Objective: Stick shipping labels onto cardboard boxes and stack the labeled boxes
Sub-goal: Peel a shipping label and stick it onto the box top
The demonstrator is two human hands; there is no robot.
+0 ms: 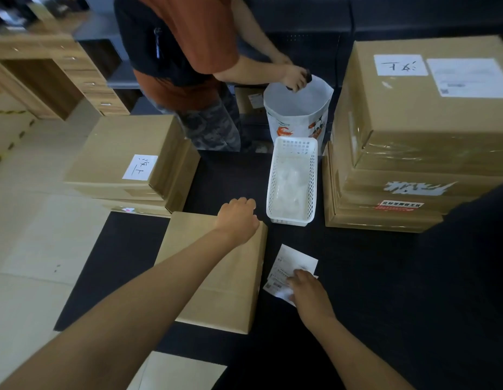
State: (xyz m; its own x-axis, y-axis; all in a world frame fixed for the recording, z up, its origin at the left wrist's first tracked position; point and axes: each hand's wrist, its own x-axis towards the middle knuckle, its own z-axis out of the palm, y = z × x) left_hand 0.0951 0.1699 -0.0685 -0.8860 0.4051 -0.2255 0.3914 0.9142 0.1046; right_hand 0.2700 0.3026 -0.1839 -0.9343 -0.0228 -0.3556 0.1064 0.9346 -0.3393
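Note:
A plain cardboard box (pixel 216 282) lies flat on the black table (pixel 385 277) in front of me. My left hand (pixel 237 218) grips its far right corner, fingers curled over the edge. To the box's right a white shipping label (pixel 293 263) lies on the table, and the fingers of my right hand (pixel 309 291) are closed on its near part. Labeled boxes are stacked at the left (pixel 126 161) and at the right (pixel 413 136).
A white plastic basket (pixel 293 181) stands beyond the box. Behind it another person in an orange top (pixel 188 52) reaches into a white paper bag (pixel 298 108). Another cardboard piece (pixel 177 372) lies at the near edge. Wooden desks stand at the far left.

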